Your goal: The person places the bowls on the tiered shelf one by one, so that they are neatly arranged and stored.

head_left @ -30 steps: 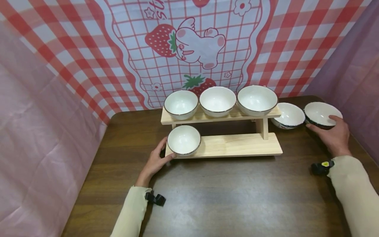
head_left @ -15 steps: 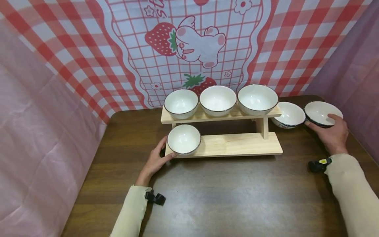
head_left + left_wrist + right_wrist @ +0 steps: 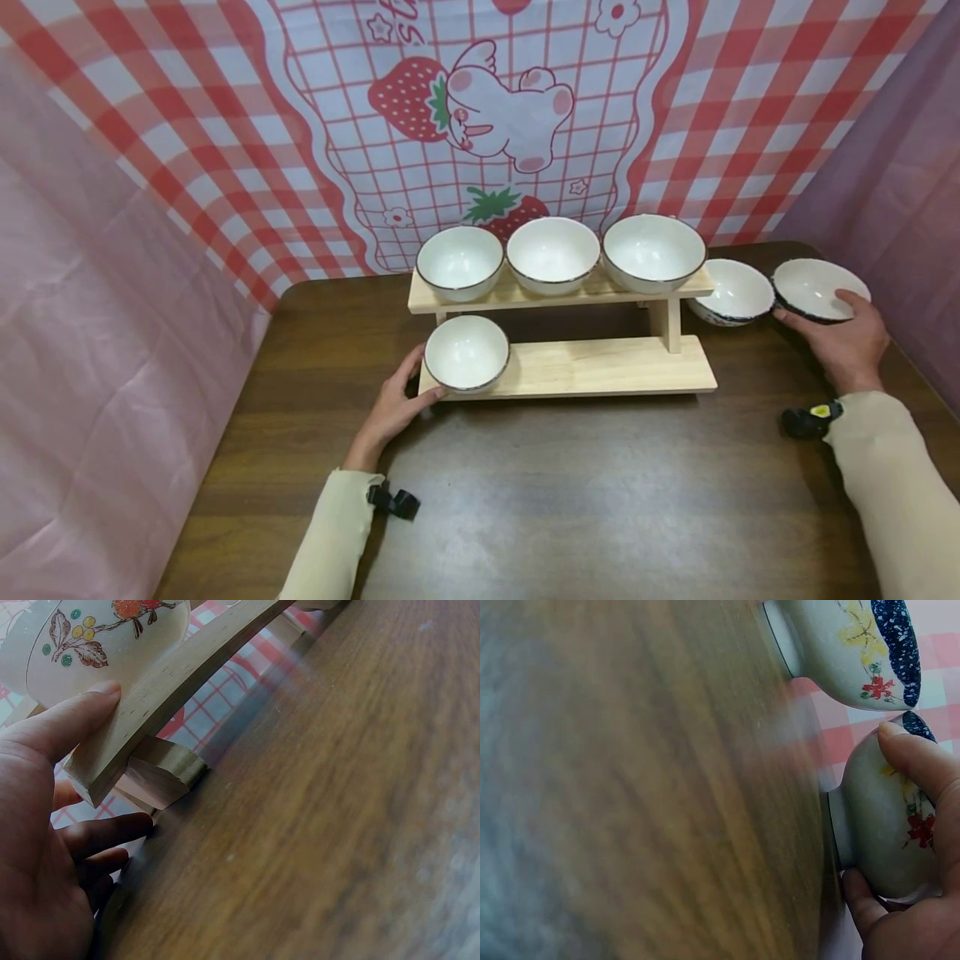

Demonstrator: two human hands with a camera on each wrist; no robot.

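Note:
In the head view, my left hand [image 3: 393, 410] curves round the near left side of a white bowl [image 3: 467, 354] on the lower step of a wooden two-step stand [image 3: 600, 367]. The left wrist view shows its thumb [image 3: 79, 724] against the bowl, by the board's edge; the lower fingers are loosely bent and touch no bowl. At the far right, my right hand [image 3: 851, 342] grips another bowl [image 3: 813, 287] by its side. The right wrist view shows that bowl's dark blue rim and painted flowers, its foot on or very near the table.
Three white bowls [image 3: 552, 254] line the stand's upper step. One more bowl [image 3: 729, 292] sits on the wooden table [image 3: 570, 500] between the stand and the gripped bowl. A checked cloth [image 3: 300, 167] hangs behind; pink cloth [image 3: 112, 292] hangs at the sides.

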